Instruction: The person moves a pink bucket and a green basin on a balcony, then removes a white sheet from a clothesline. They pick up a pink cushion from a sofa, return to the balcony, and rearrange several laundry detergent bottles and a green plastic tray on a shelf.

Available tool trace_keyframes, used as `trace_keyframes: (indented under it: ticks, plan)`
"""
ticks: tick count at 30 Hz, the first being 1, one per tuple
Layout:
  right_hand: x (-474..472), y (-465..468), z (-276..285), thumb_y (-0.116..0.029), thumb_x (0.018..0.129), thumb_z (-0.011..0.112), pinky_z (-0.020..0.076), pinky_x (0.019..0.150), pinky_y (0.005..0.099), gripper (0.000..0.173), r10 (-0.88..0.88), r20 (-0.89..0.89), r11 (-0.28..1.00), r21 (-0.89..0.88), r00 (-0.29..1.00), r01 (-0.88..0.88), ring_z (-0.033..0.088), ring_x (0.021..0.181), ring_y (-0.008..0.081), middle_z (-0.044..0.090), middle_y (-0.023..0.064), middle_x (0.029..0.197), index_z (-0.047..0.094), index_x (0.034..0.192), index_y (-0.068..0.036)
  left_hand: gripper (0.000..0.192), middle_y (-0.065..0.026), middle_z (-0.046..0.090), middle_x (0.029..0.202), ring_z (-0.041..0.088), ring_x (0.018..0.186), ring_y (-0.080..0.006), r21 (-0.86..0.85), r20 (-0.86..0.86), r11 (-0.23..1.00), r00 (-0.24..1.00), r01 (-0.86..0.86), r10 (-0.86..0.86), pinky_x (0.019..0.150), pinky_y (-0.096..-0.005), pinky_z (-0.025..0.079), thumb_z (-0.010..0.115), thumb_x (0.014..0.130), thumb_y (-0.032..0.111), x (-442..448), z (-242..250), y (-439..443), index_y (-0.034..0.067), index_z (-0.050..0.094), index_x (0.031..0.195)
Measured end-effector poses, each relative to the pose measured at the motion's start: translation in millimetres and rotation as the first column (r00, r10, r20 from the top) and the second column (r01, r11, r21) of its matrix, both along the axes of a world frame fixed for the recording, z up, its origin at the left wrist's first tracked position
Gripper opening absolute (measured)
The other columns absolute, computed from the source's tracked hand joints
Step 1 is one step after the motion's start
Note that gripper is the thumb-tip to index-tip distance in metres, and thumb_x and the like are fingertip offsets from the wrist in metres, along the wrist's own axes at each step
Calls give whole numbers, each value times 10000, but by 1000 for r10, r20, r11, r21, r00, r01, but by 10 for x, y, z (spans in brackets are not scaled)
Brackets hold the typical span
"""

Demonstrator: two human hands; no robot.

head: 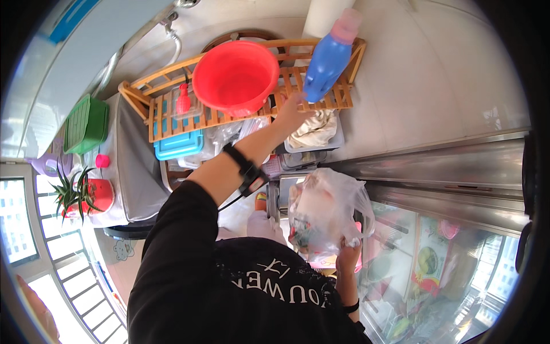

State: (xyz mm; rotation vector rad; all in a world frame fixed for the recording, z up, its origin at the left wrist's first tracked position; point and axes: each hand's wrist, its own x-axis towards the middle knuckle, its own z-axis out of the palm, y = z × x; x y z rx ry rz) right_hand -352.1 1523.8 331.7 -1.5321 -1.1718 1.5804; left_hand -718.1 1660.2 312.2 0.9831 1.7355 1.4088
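Note:
Stretched out over the slatted wooden shelf, my left hand (294, 112) is at the lower end of a blue plastic bottle (327, 66) with a pink cap. Blur and overlap hide whether its fingers grip the bottle or only touch it. The bottle is over the shelf's right end. Down at my right side, my right hand (349, 257) is closed on a translucent plastic bag (328, 210). Several items fill the bag, but they show only dimly through it. A red plastic basin (236, 77) rests on the slatted wooden shelf (189, 122) to the left of my left hand.
Below the shelf are a blue-lidded box (179, 145) and a tub with cream cloth (316, 129). A potted aloe-like plant (92, 195) and a green basket (87, 124) stand at left. Glass doors with metal frames (447, 172) run along the right.

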Motion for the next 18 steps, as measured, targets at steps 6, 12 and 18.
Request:
trace_keyframes:
  ticks: [6,12,18]
  plan:
    - [-221,-101,83,-10,732,499,438,704,289,272,313,217,928,136,925,-346,561,789,157,625,89,879,599,978,47,399,-62,581,1026,560,946,-166,-361,70,830,900,426,-431,818,-308,453,683,772,237,87,-158,-2278,80,530,1105]
    - [-620,-511,147,67,715,430,438,660,272,270,588,169,737,289,791,-610,559,741,143,631,83,787,586,935,54,784,-142,392,1312,435,1174,-304,-389,-7,882,956,267,-292,956,-426,386,758,679,313,394,-95,-3879,104,347,1314]
    - [-898,-1297,307,94,648,421,440,649,283,329,873,307,285,307,378,-908,579,695,202,609,145,766,579,927,23,1149,-178,193,1439,246,1277,-407,-234,-414,972,902,27,-125,1044,-476,255,803,499,455,1015,-2,-4744,48,203,1391]
